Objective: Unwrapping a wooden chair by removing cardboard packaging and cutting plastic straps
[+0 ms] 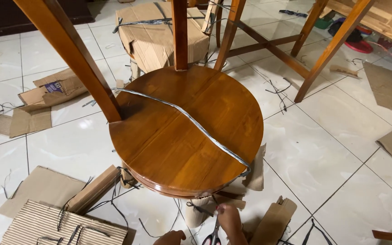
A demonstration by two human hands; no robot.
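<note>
The right hand (230,221) is closed around a pair of scissors (213,235), fingers curled over the handles at the frame's bottom. Just left, the left hand (170,237) barely shows; its grip cannot be told. Above them stands a round, glossy wooden table (182,136), upturned, crossed by a grey strap (191,121), on white tiles (323,149) littered with corrugated cardboard (62,224).

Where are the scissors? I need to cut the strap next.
In the head view, the scissors sit at the bottom centre edge, in the right hand, just below the round wooden tabletop.
</note>
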